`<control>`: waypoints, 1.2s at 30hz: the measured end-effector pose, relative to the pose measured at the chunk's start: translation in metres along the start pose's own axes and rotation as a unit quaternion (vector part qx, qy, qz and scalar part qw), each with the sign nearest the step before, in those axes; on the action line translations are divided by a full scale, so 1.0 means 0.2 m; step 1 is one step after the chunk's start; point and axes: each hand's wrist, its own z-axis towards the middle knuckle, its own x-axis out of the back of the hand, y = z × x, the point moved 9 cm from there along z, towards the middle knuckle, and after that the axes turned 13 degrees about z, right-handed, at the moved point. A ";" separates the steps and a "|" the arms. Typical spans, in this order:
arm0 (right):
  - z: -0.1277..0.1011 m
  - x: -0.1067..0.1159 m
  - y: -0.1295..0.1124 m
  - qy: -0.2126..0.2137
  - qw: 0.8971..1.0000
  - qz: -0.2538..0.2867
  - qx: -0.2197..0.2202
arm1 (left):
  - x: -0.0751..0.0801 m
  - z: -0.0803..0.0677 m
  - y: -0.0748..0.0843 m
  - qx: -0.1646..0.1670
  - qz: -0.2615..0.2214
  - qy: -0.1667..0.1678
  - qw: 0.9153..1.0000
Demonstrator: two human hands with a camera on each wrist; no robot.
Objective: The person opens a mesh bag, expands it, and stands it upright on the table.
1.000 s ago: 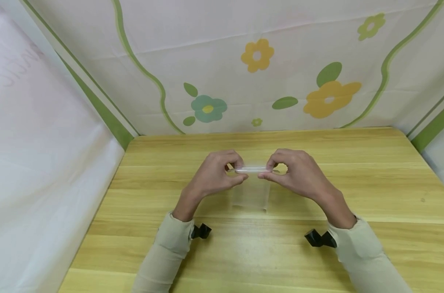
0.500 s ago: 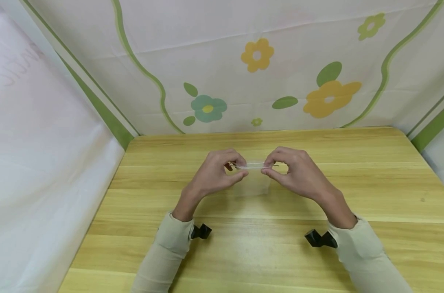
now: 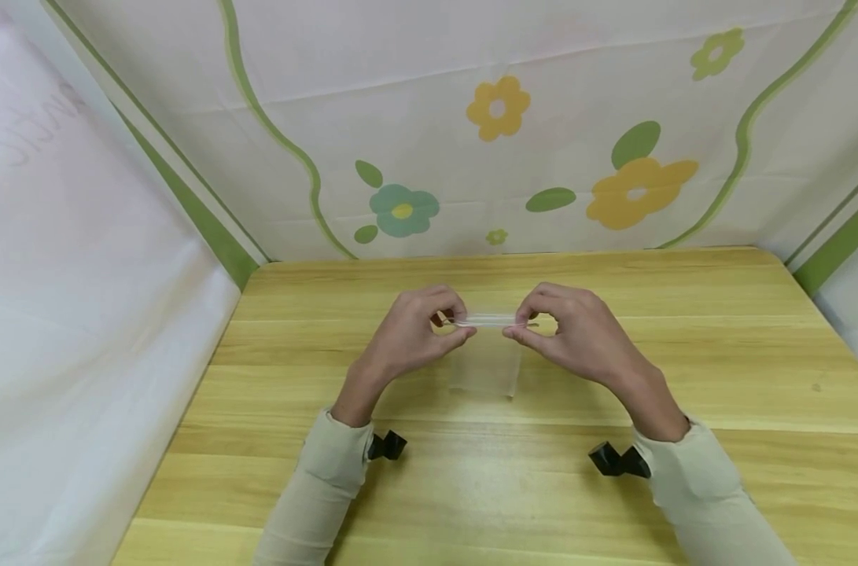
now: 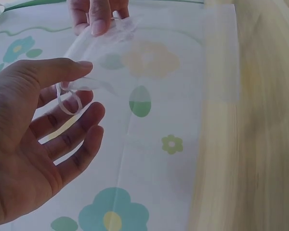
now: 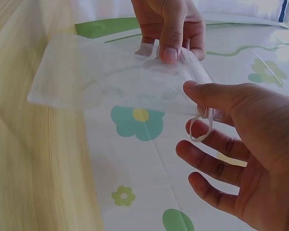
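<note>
A sheer white drawstring pouch (image 3: 485, 371) hangs upright between both hands, its mouth at the top and its body dangling over the table. My left hand (image 3: 416, 330) pinches one top corner between thumb and index finger; the other fingers are spread loosely in the left wrist view. At the opposite corner, my right hand (image 3: 570, 334) grips the mouth the same way. A thin white cord loop (image 4: 70, 103) sticks out beside the left fingers, and a matching cord loop (image 5: 202, 132) hangs by the right ones. The gathered mouth is stretched nearly straight between the hands.
Below lies a light wood-grain table (image 3: 485, 487). Behind it rises a white cloth backdrop (image 3: 414, 102) printed with flowers and leaves, and another white cloth (image 3: 96, 314) drapes along the left. Black wrist mounts (image 3: 616, 460) show under the sleeves.
The hands came slightly closer together half a second ago and are now a little farther apart. The pouch's lower end swung away and then back toward me. Both hands keep their pinch.
</note>
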 end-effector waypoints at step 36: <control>0.00 0.02 0.01 0.002 0.996 0.087 -0.006 | 0.03 0.00 0.00 -0.010 -0.074 0.012 0.997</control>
